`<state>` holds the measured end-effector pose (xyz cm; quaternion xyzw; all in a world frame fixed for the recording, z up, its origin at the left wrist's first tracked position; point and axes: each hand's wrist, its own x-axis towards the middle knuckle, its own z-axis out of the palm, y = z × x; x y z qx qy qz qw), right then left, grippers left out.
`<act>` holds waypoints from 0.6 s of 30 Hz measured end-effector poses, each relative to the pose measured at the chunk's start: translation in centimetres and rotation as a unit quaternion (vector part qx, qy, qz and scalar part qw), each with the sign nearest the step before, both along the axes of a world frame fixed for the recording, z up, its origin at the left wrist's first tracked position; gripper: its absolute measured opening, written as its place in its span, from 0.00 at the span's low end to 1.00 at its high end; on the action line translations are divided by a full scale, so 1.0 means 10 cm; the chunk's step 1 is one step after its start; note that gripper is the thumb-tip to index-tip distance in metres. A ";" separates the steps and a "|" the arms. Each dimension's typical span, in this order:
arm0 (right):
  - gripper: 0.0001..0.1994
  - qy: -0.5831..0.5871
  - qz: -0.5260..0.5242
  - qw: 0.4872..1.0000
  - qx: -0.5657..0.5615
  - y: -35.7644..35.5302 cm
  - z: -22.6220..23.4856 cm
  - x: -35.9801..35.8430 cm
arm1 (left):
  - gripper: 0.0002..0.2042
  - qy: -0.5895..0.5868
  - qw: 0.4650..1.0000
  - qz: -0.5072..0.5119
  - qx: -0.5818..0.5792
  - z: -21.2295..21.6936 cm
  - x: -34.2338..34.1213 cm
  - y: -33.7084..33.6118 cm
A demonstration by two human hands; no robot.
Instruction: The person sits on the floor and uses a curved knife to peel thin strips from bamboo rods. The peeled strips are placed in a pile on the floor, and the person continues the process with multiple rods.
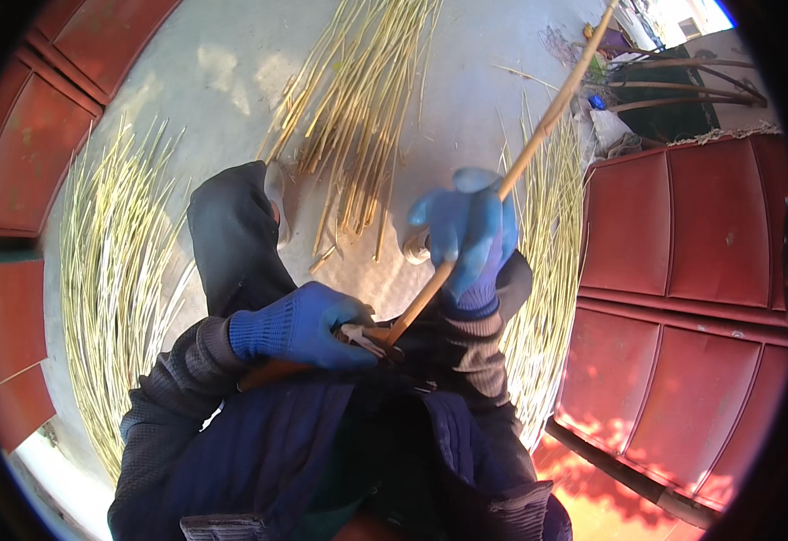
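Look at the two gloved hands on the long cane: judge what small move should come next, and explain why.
Probably the left hand should draw its blade tool a little further along the cane. The tool already meets the cane's near end, while the right hand has a steady grip higher up, holding the cane slanted away. How far the blade has bitten cannot be told.

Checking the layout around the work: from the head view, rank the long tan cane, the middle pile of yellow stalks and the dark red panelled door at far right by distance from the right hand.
1. Long tan cane: in the right hand's grip.
2. Middle pile of yellow stalks: ahead, slightly left.
3. Dark red panelled door: far right.
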<state>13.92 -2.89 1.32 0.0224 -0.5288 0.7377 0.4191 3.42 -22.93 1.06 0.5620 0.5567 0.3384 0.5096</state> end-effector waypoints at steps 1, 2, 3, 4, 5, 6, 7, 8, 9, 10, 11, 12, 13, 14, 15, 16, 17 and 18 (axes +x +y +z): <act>0.16 0.011 0.015 1.000 -0.001 -0.05 0.05 0.06 | 0.22 0.062 0.997 -0.022 -0.026 0.00 0.02 -0.01; 0.17 -0.025 0.027 0.998 -0.046 -0.09 0.10 0.11 | 0.23 0.003 1.000 0.010 0.013 0.01 0.06 -0.03; 0.19 -0.088 0.006 0.996 -0.023 -0.08 0.17 0.15 | 0.22 0.007 0.999 0.034 0.028 0.01 0.07 -0.03; 0.22 -0.117 -0.002 0.993 0.013 -0.09 0.22 0.19 | 0.22 0.019 0.998 0.049 0.031 0.02 0.09 -0.04; 0.25 -0.154 0.004 0.986 0.057 -0.08 0.27 0.21 | 0.22 0.026 0.997 0.066 0.024 0.03 0.10 -0.05; 0.32 -0.169 0.044 0.984 0.024 -0.01 0.33 0.22 | 0.22 0.064 0.993 0.085 0.059 0.04 0.11 -0.04; 0.40 -0.130 0.119 0.984 0.008 0.12 0.38 0.19 | 0.22 0.099 0.986 0.104 0.082 0.05 0.12 -0.03; 0.43 -0.104 0.141 0.984 0.004 0.22 0.43 0.15 | 0.22 0.134 0.976 0.130 0.109 0.06 0.12 0.00; 0.46 -0.077 0.161 0.984 -0.007 0.34 0.50 0.10 | 0.21 0.144 0.972 0.139 0.125 0.06 0.13 0.04; 0.46 -0.067 0.163 0.984 -0.003 0.47 0.57 0.05 | 0.21 0.153 0.965 0.155 0.144 0.05 0.13 0.08; 0.45 -0.059 0.164 0.984 -0.025 0.59 0.66 0.00 | 0.21 0.161 0.959 0.168 0.161 0.04 0.14 0.13; 0.44 -0.034 0.146 0.988 -0.021 0.71 0.77 -0.05 | 0.21 0.183 0.951 0.171 0.180 0.02 0.14 0.18; 0.42 -0.009 0.139 0.989 -0.043 0.84 0.92 -0.12 | 0.21 0.190 0.953 0.173 0.161 0.01 0.14 0.22; 0.40 -0.010 0.108 0.993 -0.035 0.97 1.10 -0.18 | 0.21 0.196 0.954 0.171 0.147 -0.01 0.14 0.26; 0.30 -0.023 0.063 0.997 -0.028 1.05 1.25 -0.21 | 0.21 0.201 0.953 0.177 0.144 -0.03 0.15 0.28; 0.29 -0.040 0.068 0.997 -0.014 1.13 1.39 -0.27 | 0.22 0.216 0.949 0.180 0.139 -0.04 0.17 0.30; 0.28 -0.053 0.102 0.993 0.009 1.15 1.49 -0.31 | 0.21 0.210 0.951 0.175 0.148 -0.05 0.19 0.31; 0.25 0.002 0.095 0.995 -0.040 1.07 1.47 -0.33 | 0.21 0.207 0.949 0.180 0.155 -0.06 0.22 0.31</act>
